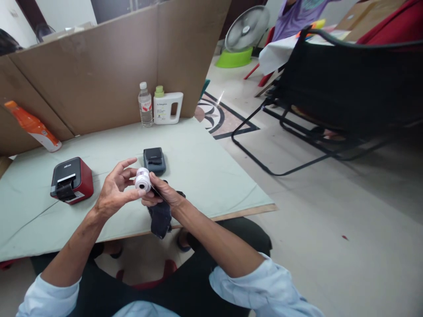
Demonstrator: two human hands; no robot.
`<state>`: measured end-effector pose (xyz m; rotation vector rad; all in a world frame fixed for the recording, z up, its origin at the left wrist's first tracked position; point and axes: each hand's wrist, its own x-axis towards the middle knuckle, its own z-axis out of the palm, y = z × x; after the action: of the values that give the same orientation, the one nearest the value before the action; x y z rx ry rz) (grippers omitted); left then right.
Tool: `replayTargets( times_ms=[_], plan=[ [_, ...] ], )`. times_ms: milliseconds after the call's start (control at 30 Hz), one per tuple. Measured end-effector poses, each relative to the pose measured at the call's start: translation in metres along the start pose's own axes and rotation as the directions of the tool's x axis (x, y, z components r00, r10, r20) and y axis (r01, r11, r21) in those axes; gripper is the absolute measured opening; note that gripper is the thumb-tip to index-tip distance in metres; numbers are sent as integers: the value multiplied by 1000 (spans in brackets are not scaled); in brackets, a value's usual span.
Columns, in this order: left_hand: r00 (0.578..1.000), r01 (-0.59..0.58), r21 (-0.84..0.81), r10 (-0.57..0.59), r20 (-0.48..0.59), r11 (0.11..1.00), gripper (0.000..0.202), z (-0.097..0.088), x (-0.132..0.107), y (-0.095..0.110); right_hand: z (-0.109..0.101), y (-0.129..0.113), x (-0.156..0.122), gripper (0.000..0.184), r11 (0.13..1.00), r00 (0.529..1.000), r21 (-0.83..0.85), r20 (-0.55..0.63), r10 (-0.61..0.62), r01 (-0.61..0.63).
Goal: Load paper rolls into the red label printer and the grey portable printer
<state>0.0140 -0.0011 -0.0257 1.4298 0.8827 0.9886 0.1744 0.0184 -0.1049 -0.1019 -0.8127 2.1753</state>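
Note:
A small white roll (142, 181) with a dark hole in its end and faint purple print is held over the near part of the table. My right hand (163, 192) grips the roll from the right. A dark blue cloth (160, 218) hangs below that hand over the table edge; whether the fingers also hold it is hidden. My left hand (116, 187) has its fingers spread, the thumb tip at the roll's left side. Just beyond the roll lies a small dark grey-blue device (154, 160). Left of my left hand stands a red and black label printer (72, 180).
The table (211, 176) has a pale green cover. At its back stand a water bottle (145, 105), a white jug (168, 108) and a leaning orange bottle (33, 127) before a cardboard screen (99, 75). A black folding chair (337, 83) and a fan (246, 30) are rightward.

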Motion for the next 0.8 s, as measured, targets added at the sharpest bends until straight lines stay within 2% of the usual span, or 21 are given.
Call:
replayTargets(
  times_ms=[200, 300, 400, 467, 533, 600, 633, 733, 800],
  plan=[
    [999, -24, 9, 24, -23, 1000, 84, 2, 4, 4, 1, -3, 1, 57, 1000, 1000, -25, -4, 0, 0],
    [1000, -19, 66, 19, 11, 998, 83, 1, 6, 6, 0, -2, 1, 57, 999, 999, -37, -33, -13, 12],
    [997, -21, 191, 6, 79, 981, 82, -3, 8, 14, -2, 0, 1, 57, 997, 998, -76, -58, -12, 7],
    [991, -51, 350, 5, 132, 935, 80, -7, 9, 22, -2, 1, 2, 59, 993, 998, -115, -56, 8, -14],
    [986, -105, 528, 18, 166, 843, 79, -11, 9, 29, -2, 1, 3, 60, 989, 999, -145, -47, 23, -30],
    [982, -152, 619, 45, 185, 770, 80, -13, 8, 32, -2, 0, 4, 61, 987, 999, -156, -46, 23, -29],
    [979, -167, 613, 58, 193, 772, 81, -14, 8, 30, -2, 0, 4, 62, 987, 999, -158, -47, 18, -25],
    [976, -176, 498, 85, 201, 849, 82, -17, 7, 22, -3, -1, 4, 63, 985, 999, -170, -54, 6, -15],
    [974, -180, 511, 80, 213, 841, 85, -19, 7, 20, -5, -1, 3, 63, 979, 998, -203, -65, 15, -28]
  ],
)
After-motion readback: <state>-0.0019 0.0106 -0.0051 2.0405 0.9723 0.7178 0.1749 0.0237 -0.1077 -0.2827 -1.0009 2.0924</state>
